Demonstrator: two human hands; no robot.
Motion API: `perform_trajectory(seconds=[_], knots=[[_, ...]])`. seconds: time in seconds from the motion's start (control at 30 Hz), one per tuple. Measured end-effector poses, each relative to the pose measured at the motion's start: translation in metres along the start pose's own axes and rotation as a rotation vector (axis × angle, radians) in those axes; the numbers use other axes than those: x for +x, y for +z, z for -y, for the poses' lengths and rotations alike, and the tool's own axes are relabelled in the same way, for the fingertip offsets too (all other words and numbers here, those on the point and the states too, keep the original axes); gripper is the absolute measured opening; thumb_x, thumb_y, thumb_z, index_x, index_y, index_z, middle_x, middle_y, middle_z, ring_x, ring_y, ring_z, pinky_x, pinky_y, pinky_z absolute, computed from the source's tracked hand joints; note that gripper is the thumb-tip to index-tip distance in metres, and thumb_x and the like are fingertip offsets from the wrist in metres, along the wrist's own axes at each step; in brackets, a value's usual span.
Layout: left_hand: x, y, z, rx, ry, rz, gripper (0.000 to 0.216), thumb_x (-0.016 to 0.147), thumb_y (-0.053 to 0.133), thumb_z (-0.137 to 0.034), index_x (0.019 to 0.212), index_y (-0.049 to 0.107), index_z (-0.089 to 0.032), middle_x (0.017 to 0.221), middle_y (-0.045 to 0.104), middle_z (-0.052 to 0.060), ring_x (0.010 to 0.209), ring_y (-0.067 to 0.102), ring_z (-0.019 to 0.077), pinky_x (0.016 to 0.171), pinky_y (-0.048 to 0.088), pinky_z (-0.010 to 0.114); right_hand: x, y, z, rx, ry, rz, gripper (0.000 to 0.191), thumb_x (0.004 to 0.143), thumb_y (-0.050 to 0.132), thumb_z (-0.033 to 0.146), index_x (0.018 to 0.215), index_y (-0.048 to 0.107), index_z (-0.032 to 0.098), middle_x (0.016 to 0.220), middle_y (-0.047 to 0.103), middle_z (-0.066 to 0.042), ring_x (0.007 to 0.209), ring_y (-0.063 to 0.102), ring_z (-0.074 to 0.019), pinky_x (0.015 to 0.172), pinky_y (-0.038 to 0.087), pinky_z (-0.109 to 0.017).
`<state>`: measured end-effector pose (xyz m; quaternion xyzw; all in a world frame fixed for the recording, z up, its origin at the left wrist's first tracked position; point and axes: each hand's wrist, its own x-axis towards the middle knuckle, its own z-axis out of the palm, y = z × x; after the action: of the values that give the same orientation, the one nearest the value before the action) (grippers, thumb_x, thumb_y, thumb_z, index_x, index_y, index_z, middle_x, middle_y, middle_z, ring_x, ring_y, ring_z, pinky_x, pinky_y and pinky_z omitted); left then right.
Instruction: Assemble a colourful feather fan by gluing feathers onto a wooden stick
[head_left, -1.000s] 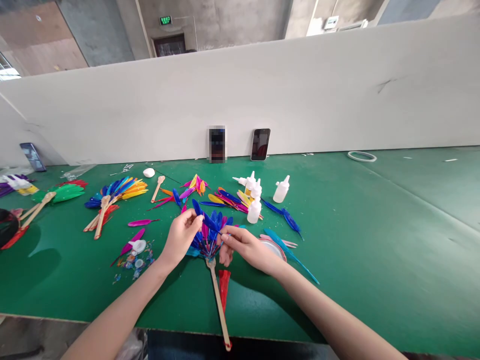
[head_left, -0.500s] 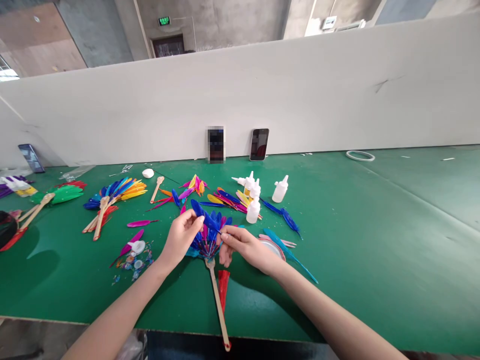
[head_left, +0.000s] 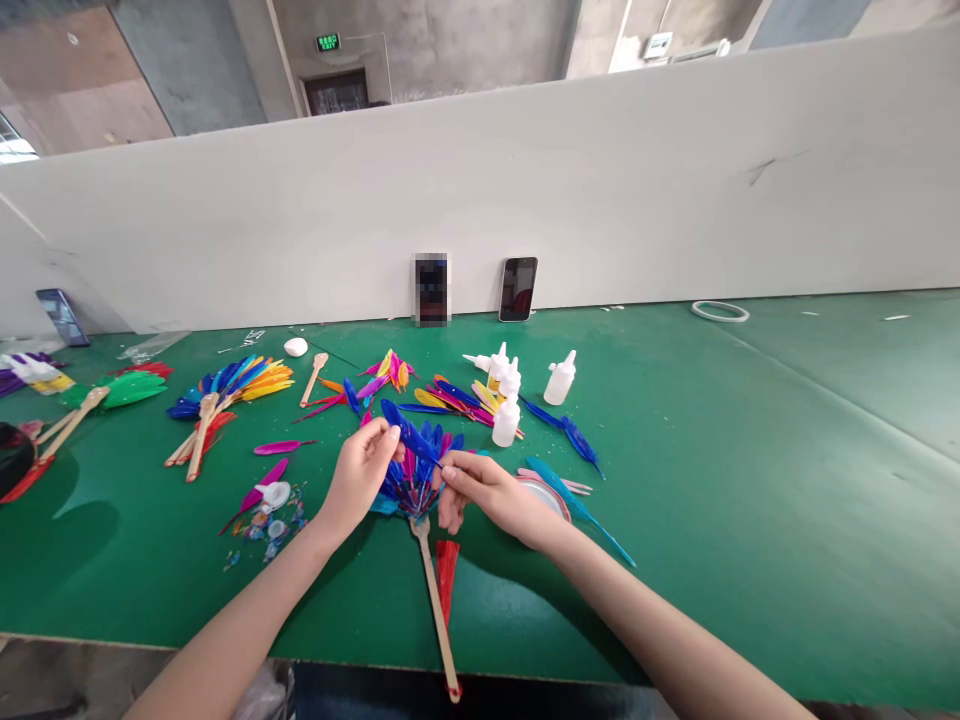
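Observation:
Between my two hands, above the table, is a blue feather [head_left: 411, 432]. My left hand [head_left: 365, 465] pinches its vane near the middle. The fingers of my right hand [head_left: 480, 490] are closed on its thin quill end. Below them lies a feather fan [head_left: 412, 490] of blue and magenta feathers, its upper part partly hidden by my hands. Its wooden handle [head_left: 435, 610] points toward me and overhangs the table's front edge. A red tassel [head_left: 447, 565] lies beside the handle. Under my right wrist is a round lid-like dish [head_left: 546, 495], partly covered.
White squeeze bottles [head_left: 560, 378] stand behind my hands, near loose colored feathers [head_left: 457, 398]. Other feather fans [head_left: 232, 390] lie on the left of the green table [head_left: 712, 480]. Two phones [head_left: 518, 289] lean on the white partition [head_left: 637, 180]. Small sequins [head_left: 274, 525] lie front left.
My left thumb and fingertips have shifted slightly left along the blue feather. My right hand and the fan stay where they were.

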<state>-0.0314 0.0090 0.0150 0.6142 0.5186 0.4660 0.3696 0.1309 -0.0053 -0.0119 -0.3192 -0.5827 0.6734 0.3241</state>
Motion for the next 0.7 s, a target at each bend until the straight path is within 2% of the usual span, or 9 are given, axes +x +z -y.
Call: perform_trajectory(seconds=[0.17,0.37,0.43,0.5,0.6,0.7], knots=[[-0.001,0.0,-0.002,-0.003,-0.001,0.005,0.024,0.068,0.057,-0.037,0.059,0.046,-0.018,0.053,0.044,-0.005,0.053,0.042,0.0102,0.053,0.033,0.021,0.0,0.001,0.0,-0.014,0.002,0.004,0.038,0.071,0.044,0.061,0.066,0.039,0.024,0.055,0.059,0.003,0.048,0.055,-0.0139,0.054,0.043,-0.029],[0.002,-0.001,0.004,0.018,0.013,-0.072,0.027,0.072,0.052,-0.037,0.055,0.041,-0.019,0.05,0.042,-0.005,0.051,0.039,0.0092,0.052,0.032,0.021,0.0,0.0,0.001,-0.013,0.001,0.005,0.04,0.07,0.045,0.063,0.066,0.039,0.024,0.055,0.06,0.004,0.047,0.055,-0.0132,0.053,0.042,-0.028],[0.006,-0.004,0.008,-0.02,0.028,-0.133,0.026,0.074,0.05,-0.036,0.056,0.042,-0.019,0.052,0.042,-0.005,0.051,0.039,0.0091,0.053,0.032,0.021,0.0,0.0,0.001,-0.012,0.0,0.01,0.039,0.07,0.045,0.062,0.066,0.039,0.023,0.055,0.06,0.004,0.047,0.055,-0.013,0.052,0.042,-0.028],[0.012,-0.009,0.01,-0.113,0.031,-0.249,0.023,0.075,0.048,-0.033,0.058,0.043,-0.019,0.053,0.04,-0.005,0.052,0.039,0.009,0.054,0.032,0.021,0.001,0.0,0.001,-0.011,-0.003,0.014,0.039,0.071,0.045,0.061,0.066,0.039,0.023,0.055,0.06,0.004,0.047,0.055,-0.013,0.053,0.042,-0.028],[0.02,-0.019,0.006,-0.301,0.049,-0.421,0.023,0.073,0.045,-0.026,0.053,0.034,-0.02,0.052,0.033,-0.006,0.049,0.035,0.008,0.053,0.032,0.021,0.0,-0.001,0.001,-0.001,-0.006,0.013,0.037,0.072,0.045,0.06,0.066,0.04,0.023,0.054,0.06,0.004,0.048,0.055,-0.0135,0.054,0.042,-0.029],[0.025,-0.032,-0.001,-0.265,0.095,-0.493,0.027,0.072,0.041,-0.023,0.049,0.03,-0.019,0.049,0.027,-0.006,0.046,0.033,0.0078,0.051,0.03,0.022,0.0,-0.002,0.001,0.021,-0.009,0.008,0.037,0.072,0.045,0.06,0.068,0.041,0.023,0.054,0.059,0.003,0.048,0.055,-0.0139,0.054,0.042,-0.029]])
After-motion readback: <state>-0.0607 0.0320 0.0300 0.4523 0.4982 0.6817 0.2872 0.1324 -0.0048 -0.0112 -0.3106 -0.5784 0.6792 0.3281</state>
